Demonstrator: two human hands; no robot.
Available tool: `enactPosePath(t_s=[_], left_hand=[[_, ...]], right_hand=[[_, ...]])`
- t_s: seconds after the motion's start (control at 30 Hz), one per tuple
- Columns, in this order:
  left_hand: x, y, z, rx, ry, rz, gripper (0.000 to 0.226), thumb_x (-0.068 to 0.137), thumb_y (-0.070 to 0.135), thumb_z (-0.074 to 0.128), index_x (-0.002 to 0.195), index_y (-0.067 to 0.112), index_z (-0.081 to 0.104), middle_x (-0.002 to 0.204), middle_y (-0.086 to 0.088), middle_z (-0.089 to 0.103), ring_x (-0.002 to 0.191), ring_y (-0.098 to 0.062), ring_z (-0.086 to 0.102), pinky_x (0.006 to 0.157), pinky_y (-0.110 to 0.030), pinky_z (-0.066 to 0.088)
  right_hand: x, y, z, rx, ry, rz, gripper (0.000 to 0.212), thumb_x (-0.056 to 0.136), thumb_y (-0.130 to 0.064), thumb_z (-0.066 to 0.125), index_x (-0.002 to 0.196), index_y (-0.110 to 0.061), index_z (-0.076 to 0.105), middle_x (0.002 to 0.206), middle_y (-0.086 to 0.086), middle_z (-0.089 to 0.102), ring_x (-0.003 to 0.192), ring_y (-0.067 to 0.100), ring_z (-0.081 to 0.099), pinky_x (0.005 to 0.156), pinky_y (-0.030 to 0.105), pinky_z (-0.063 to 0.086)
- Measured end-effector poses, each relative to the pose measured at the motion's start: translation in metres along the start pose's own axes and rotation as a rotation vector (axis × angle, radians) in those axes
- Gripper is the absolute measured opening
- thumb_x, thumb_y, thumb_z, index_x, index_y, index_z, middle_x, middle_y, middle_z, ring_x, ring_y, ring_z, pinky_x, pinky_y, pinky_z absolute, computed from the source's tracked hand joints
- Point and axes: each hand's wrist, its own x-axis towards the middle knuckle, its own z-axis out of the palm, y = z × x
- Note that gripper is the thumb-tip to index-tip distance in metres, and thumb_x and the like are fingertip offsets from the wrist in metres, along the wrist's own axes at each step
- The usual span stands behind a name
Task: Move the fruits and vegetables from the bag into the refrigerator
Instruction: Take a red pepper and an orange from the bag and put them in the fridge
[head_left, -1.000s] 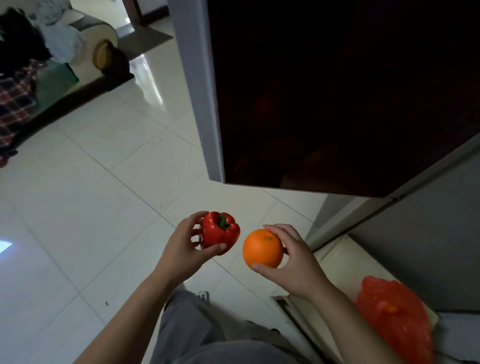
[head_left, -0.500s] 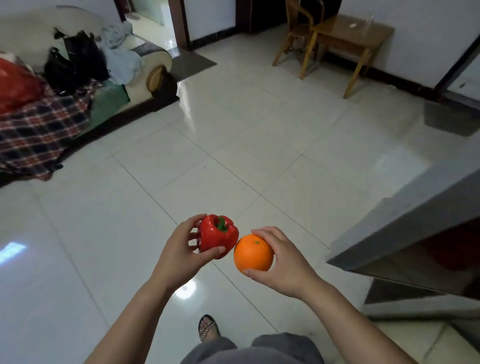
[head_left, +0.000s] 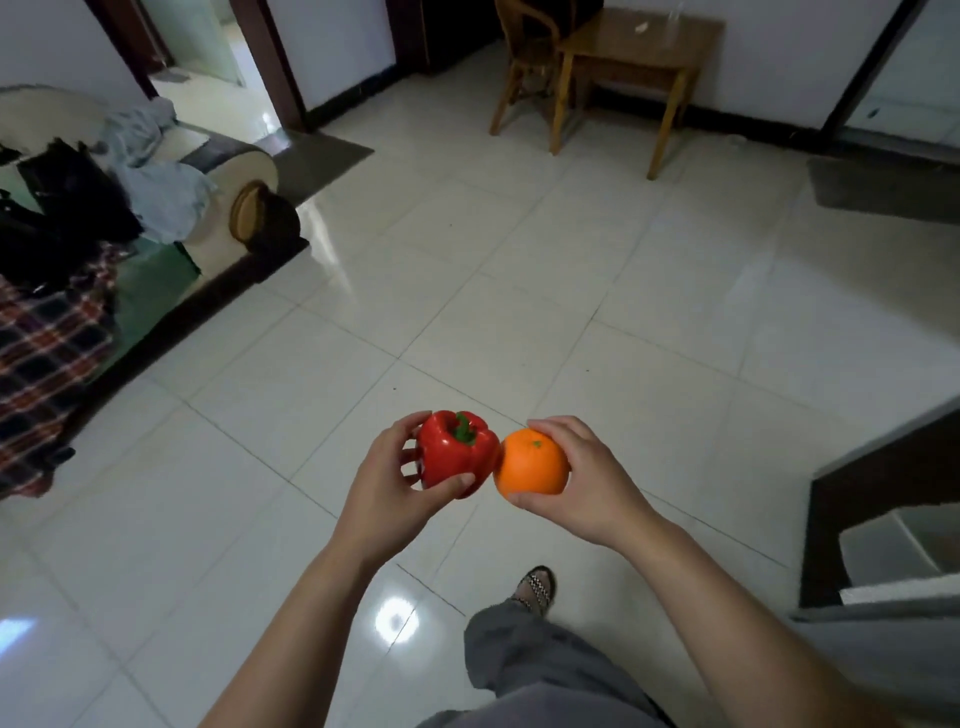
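Both hands are up in front of me, each one full. My left hand (head_left: 387, 483) curls round the red bell pepper (head_left: 454, 457), thumb underneath, fingers wrapped over the far side, green stem pointing up. My right hand (head_left: 587, 478) grips the orange (head_left: 530, 462), thumb under it and fingers arched over the top. Pepper and orange sit side by side between my hands, and their skins look to be touching. Below them, glossy white floor tiles (head_left: 467, 312) and my foot in a patterned sandal (head_left: 537, 587), just beneath my right wrist. Far out beyond my left hand is a sofa (head_left: 249, 176) heaped with clothes and a plaid blanket. Ahead, past my right hand, a wooden table (head_left: 639, 47) stands with a chair (head_left: 519, 78) beside it. Off to the right of my right arm, a dark-fronted unit (head_left: 883, 493); what it is, I can't tell.
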Motion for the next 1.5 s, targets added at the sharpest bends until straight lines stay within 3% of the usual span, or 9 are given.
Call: enactPosePath(t_s=[0.37,0.73,0.87,0.97,1.07,1.13,1.23,1.4,1.5], left_hand=[[0.21,0.093,0.077,-0.025,-0.233,0.131,0.064,0.071,0.023,0.079,0.126,0.03,0.047,0.122,0.009,0.051,0.102,-0.006,0.058,0.064,-0.01,0.051],[0.345,0.202,0.282,-0.031,-0.818,0.35,0.064,0.071,0.018,0.08,0.126,0.025,0.047,0.123,0.008,0.05,0.1,-0.001,0.056,0.067,-0.008,0.049],[0.391,0.259,0.35,-0.061,-0.98,0.419,0.06,0.072,0.016,0.079,0.122,0.027,0.049,0.114,0.021,0.05,0.097,-0.001,0.055,0.062,-0.006,0.047],[0.415,0.307,0.399,-0.061,-1.103,0.509,0.06,0.071,0.017,0.079,0.122,0.029,0.049,0.115,0.021,0.05,0.098,-0.001,0.055,0.064,-0.009,0.049],[0.423,0.349,0.457,-0.021,-1.22,0.607,0.059,0.071,0.022,0.08,0.12,0.032,0.049,0.112,0.023,0.05,0.097,0.0,0.056,0.062,-0.006,0.048],[0.412,0.375,0.498,0.015,-1.303,0.679,0.06,0.071,0.024,0.079,0.12,0.033,0.046,0.111,0.02,0.05,0.097,-0.003,0.056,0.059,-0.006,0.047],[0.378,0.411,0.558,0.005,-1.433,0.75,0.06,0.073,0.023,0.077,0.119,0.036,0.041,0.112,0.019,0.046,0.1,-0.003,0.05,0.058,-0.006,0.045],[0.315,0.466,0.643,-0.116,-1.599,0.818,0.063,0.068,0.021,0.08,0.116,0.037,0.043,0.108,0.026,0.047,0.094,0.007,0.053,0.066,-0.005,0.048],[0.291,0.501,0.69,-0.098,-1.64,0.865,0.071,0.059,0.039,0.078,0.12,0.037,0.042,0.116,0.017,0.049,0.104,-0.005,0.053,0.081,-0.02,0.053]], right_hand=[[0.129,0.051,-0.121,0.117,0.309,0.165,0.073,0.066,-0.032,0.081,0.129,-0.028,0.045,0.13,-0.014,0.04,0.11,0.003,0.046,0.09,0.018,0.038],[0.126,0.166,-0.24,0.132,0.804,0.567,0.076,0.059,-0.042,0.079,0.127,-0.027,0.047,0.127,-0.008,0.045,0.111,0.01,0.049,0.09,0.023,0.041],[0.139,0.189,-0.291,0.198,0.97,0.663,0.073,0.068,-0.03,0.081,0.13,-0.026,0.043,0.121,-0.011,0.041,0.107,0.007,0.045,0.086,0.025,0.039],[0.144,0.201,-0.339,0.223,1.118,0.696,0.063,0.07,-0.024,0.08,0.122,-0.024,0.046,0.109,-0.013,0.044,0.101,0.007,0.047,0.085,0.024,0.042],[0.133,0.217,-0.379,0.215,1.247,0.759,0.067,0.067,-0.028,0.083,0.123,-0.025,0.046,0.115,-0.009,0.047,0.103,0.008,0.049,0.087,0.026,0.046],[0.111,0.226,-0.397,0.169,1.329,0.854,0.073,0.066,-0.034,0.082,0.128,-0.028,0.044,0.122,-0.01,0.042,0.103,0.004,0.046,0.082,0.018,0.041],[0.067,0.236,-0.42,0.093,1.457,0.946,0.073,0.066,-0.037,0.081,0.128,-0.031,0.044,0.124,-0.013,0.04,0.106,0.003,0.044,0.084,0.018,0.037],[-0.001,0.269,-0.462,0.092,1.713,1.016,0.078,0.063,-0.04,0.081,0.13,-0.035,0.041,0.123,-0.015,0.042,0.111,0.012,0.047,0.091,0.034,0.046],[-0.032,0.29,-0.499,0.076,1.797,1.02,0.078,0.066,-0.036,0.081,0.13,-0.036,0.037,0.124,-0.017,0.041,0.111,0.01,0.046,0.087,0.029,0.046]])
